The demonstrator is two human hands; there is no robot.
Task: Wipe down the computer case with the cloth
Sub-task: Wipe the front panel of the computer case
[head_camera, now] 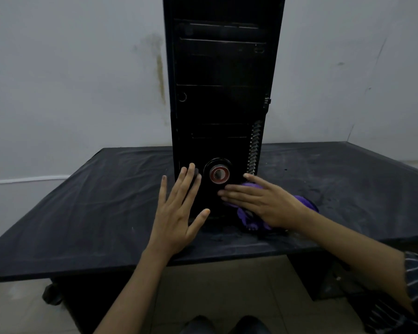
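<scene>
Flat left hand (176,213) braces glossy black case (221,92); flat right hand (263,201) presses crumpled purple cloth (251,219).

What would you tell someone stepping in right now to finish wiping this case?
Left hand: open, fingers spread flat against the lower left front of the case, steadying it.
Right hand: open, fingers straight, pressing the purple cloth against the lower right front, beside the round button.
The case stands upright on the dusty black table, front panel facing you.
Done: the pictures cannot show how much is already wiped; only the bottom front is being worked.
Left: likely the upper front with the drive bays, the side vents, sides and top.
</scene>
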